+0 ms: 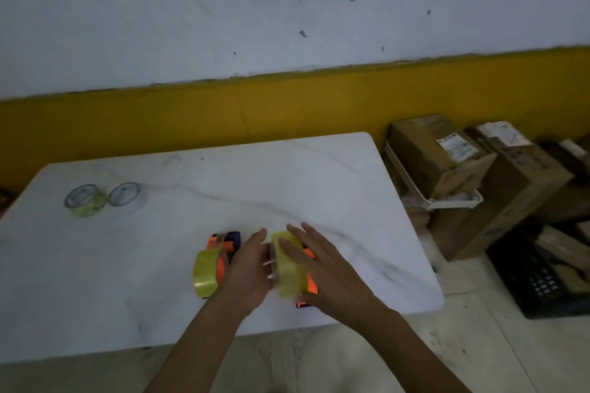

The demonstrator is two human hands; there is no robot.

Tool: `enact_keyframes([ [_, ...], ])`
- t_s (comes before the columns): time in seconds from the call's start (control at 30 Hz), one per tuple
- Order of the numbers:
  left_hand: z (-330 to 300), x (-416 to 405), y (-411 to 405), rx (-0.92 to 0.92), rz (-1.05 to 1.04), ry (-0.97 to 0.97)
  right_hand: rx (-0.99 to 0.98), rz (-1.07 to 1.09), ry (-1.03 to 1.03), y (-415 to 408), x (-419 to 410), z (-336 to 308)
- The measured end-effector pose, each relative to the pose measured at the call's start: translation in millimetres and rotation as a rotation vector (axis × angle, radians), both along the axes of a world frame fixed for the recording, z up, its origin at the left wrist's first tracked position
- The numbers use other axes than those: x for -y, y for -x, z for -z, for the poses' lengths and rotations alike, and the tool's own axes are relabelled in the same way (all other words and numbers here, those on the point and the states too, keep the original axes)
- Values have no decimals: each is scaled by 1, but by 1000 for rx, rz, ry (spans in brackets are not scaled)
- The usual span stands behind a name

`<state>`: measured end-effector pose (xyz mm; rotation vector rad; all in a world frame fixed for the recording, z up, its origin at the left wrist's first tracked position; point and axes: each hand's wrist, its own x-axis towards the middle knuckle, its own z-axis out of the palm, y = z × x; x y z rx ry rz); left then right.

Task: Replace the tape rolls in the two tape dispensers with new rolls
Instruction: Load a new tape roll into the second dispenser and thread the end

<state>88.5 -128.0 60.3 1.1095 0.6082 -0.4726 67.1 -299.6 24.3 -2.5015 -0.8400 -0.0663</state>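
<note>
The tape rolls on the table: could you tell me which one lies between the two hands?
The yellow roll on the right dispenser, between left hand and right hand; the others lie further left.

Table (287, 175) centre and far half are left bare, so passage there is unobstructed. Far-left corner is blocked by two rolls (85, 200) (125, 194) set just beside each other. Near-centre is crowded by two dispensers (212, 268) (295, 268) and both hands (247, 268) (322, 268). Right of the table, room is taken by stacked boxes (447, 156).
</note>
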Motion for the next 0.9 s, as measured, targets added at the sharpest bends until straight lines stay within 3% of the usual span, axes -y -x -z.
enact_keyframes([
  [0.1,0,19,1,-43,109,47,-222,36,-244,7,20,-3],
  [0.2,6,33,3,-50,158,79,-289,72,-387,11,37,1],
  [0.37,29,27,9,79,173,187,-657,356,-891,25,40,33],
  [0.43,40,21,11,249,107,-31,-848,440,-1052,29,44,44],
  [0.5,52,15,18,330,74,-481,-977,486,-1161,31,52,51],
  [0.57,61,17,25,204,135,-595,-1002,505,-1160,27,61,55],
  [0.67,77,30,25,-8,310,-417,-1011,493,-1021,3,78,54],
  [0.77,87,40,22,-5,366,-451,-1082,447,-771,-22,88,53],
  [0.9,103,35,10,55,282,-443,-1148,325,-569,-54,81,54],
])
